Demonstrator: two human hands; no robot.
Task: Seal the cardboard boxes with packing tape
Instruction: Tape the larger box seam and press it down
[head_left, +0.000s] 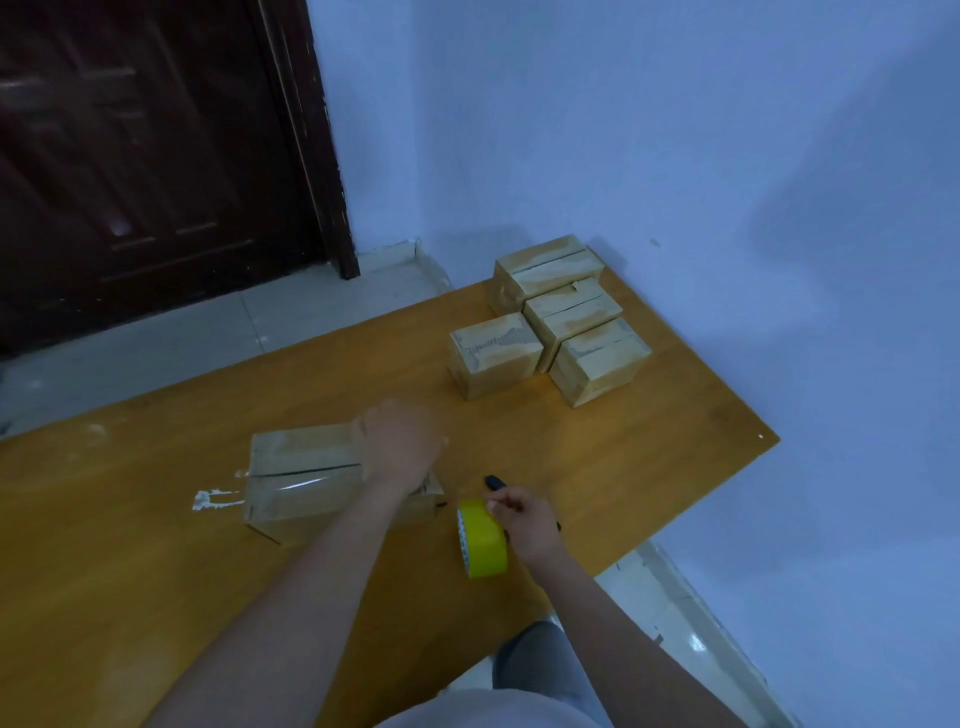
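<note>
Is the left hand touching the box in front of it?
Touching. The head view shows the left hand resting on the near cardboard box's right end, no gap visible.

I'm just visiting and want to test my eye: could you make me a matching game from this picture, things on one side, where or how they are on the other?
Things:
1. left hand
2. right hand
3. yellow tape roll
4. four small boxes

Places or states:
A. grouped at the table's far end near the wall
B. resting on the near box
C. standing on edge beside the near box
D. pinching at the roll's top

Pairs: 1-B, 2-D, 3-C, 4-A
</note>
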